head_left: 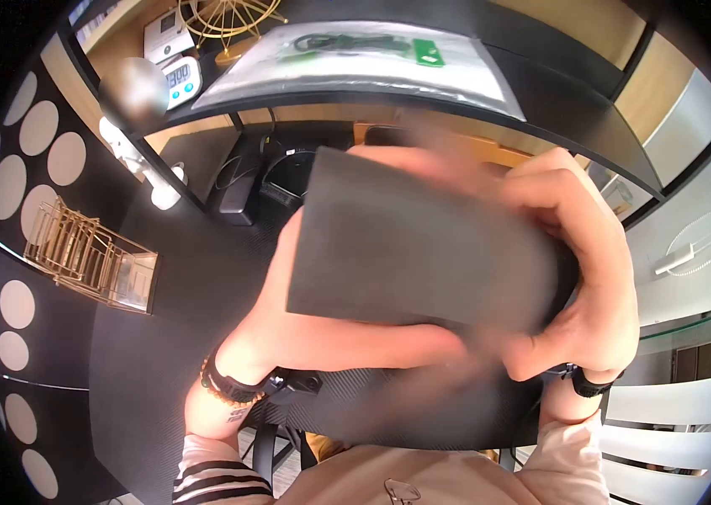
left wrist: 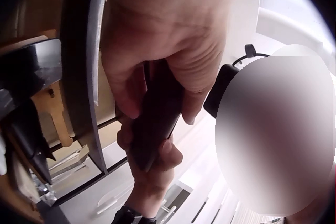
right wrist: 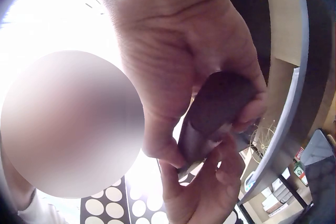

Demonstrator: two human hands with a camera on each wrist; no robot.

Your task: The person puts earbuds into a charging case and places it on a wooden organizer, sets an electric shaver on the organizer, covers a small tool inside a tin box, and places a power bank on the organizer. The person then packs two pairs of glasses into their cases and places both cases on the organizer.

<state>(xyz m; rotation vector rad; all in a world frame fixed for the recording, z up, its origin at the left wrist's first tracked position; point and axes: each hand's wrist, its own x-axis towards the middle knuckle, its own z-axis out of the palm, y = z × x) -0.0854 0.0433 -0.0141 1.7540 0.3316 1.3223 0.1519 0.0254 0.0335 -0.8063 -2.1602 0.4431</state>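
Observation:
A dark, flat-faced rectangular object [head_left: 406, 244] is held up close to the head camera, its right end blurred. The left hand [head_left: 330, 337] grips it from the left, thumb along the lower edge. Around its right end curls the right hand [head_left: 595, 261]. In the left wrist view the dark object [left wrist: 160, 103] shows edge-on between the left hand [left wrist: 168, 35] and the right hand [left wrist: 152, 174]. The right wrist view has its rounded end [right wrist: 223, 100] in the grip of the right hand [right wrist: 178, 50], with the left hand [right wrist: 202, 198] at the other end.
Behind the hands is a raised black shelf [head_left: 574, 126] with a clear bag [head_left: 372, 63], a white timer [head_left: 180, 82] and a gold wheel ornament [head_left: 229, 17]. A gold wire rack [head_left: 86, 252] stands at the left of the black table [head_left: 179, 278]. A white chair [head_left: 667, 438] is at right.

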